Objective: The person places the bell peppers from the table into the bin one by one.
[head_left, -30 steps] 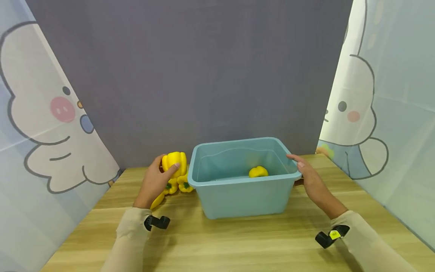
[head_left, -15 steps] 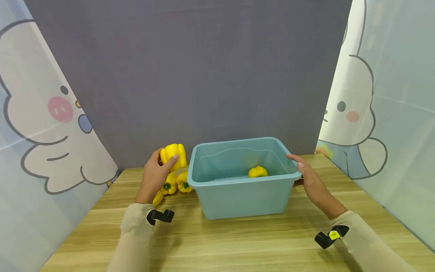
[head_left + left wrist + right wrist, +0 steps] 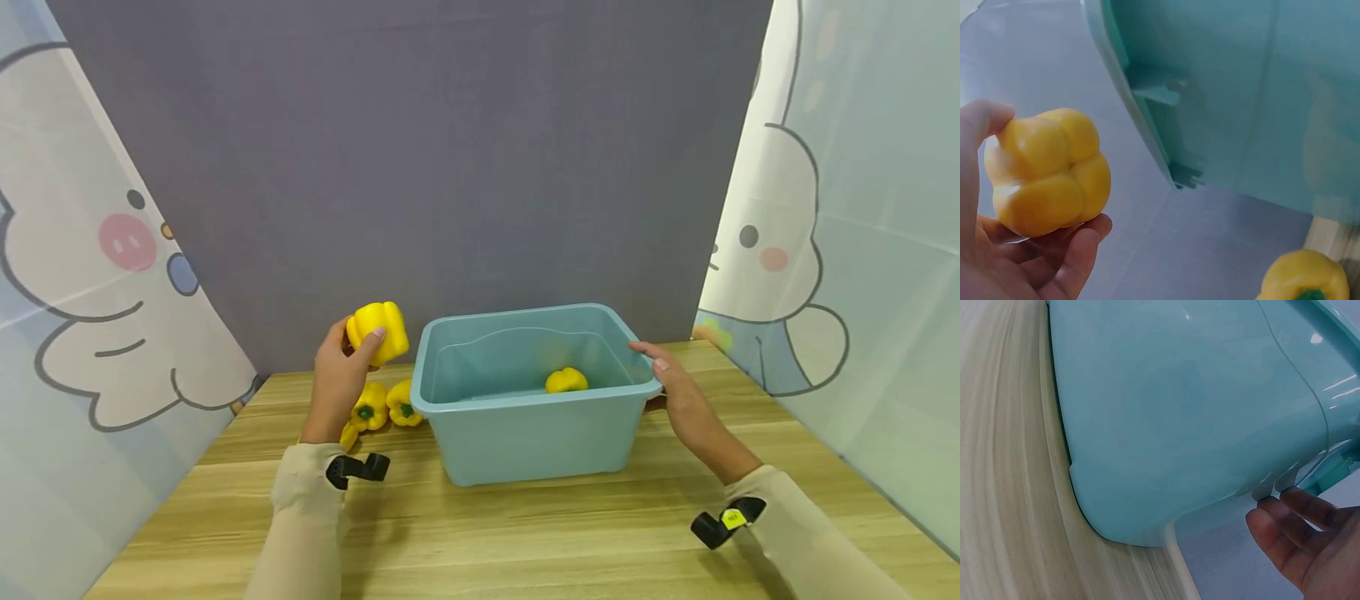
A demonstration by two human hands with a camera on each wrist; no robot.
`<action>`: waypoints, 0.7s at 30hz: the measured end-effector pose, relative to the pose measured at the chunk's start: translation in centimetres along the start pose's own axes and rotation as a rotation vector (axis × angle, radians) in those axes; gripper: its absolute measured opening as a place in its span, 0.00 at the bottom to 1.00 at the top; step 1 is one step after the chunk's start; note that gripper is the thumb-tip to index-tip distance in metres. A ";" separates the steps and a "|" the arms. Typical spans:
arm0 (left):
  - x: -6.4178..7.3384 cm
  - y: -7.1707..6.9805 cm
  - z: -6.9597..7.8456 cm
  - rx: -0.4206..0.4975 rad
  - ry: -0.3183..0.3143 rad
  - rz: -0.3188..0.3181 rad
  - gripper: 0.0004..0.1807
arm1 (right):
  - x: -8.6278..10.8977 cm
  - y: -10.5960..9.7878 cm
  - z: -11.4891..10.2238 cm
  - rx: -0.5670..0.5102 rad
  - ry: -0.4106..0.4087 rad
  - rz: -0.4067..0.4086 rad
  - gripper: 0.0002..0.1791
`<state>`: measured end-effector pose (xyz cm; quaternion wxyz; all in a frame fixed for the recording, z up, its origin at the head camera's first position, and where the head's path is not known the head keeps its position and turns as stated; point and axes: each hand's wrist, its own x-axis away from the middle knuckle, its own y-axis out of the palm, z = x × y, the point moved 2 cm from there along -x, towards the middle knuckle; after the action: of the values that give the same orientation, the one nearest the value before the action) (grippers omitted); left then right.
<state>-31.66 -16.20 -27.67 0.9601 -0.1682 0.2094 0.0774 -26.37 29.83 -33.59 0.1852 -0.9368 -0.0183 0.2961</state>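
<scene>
My left hand (image 3: 335, 379) holds a yellow bell pepper (image 3: 388, 327) up to the left of a blue-green plastic bin (image 3: 536, 439). In the left wrist view, thumb and fingers clasp this pepper (image 3: 1054, 172) from opposite sides, its lobed end facing the camera. My right hand (image 3: 688, 408) grips the bin's right rim, thumb and a finger on top. The right wrist view shows other fingertips (image 3: 1263, 522) against the bin's outer wall under the rim. Inside the bin lies one yellow pepper (image 3: 566, 381).
On the wooden table (image 3: 480, 542), left of the bin, two yellow bell peppers lie with green stems forward, one pepper (image 3: 369, 406) beside another (image 3: 403, 403). A smaller yellow piece (image 3: 348, 436) sits partly behind the left wrist. A grey backdrop (image 3: 450, 167) stands behind the table.
My left hand has lifted the pepper higher and slightly tilted it, away from the peppers on the table. The right hand keeps its place on the bin's rim.
</scene>
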 end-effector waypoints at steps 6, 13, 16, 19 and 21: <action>0.1 0.3 0.7 0.029 0.017 -0.012 0.42 | -0.1 0.2 0.1 -0.003 0.003 -0.013 0.29; 0.4 1.0 1.6 0.063 0.083 -0.029 0.41 | 0.0 0.3 0.0 -0.006 0.015 0.000 0.29; 0.5 1.2 2.1 0.072 0.119 -0.037 0.39 | 0.0 0.3 -0.1 -0.013 0.016 0.003 0.29; 0.5 1.5 2.5 0.093 0.155 -0.057 0.37 | 0.1 0.3 -0.1 -0.017 0.013 0.010 0.28; 0.5 1.8 2.7 0.115 0.171 -0.072 0.36 | 0.0 0.2 -0.1 -0.013 0.011 0.013 0.29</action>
<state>-30.56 -13.48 -26.08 0.9490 -0.1264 0.2886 0.0161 -26.28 29.61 -33.59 0.1774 -0.9398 -0.0130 0.2920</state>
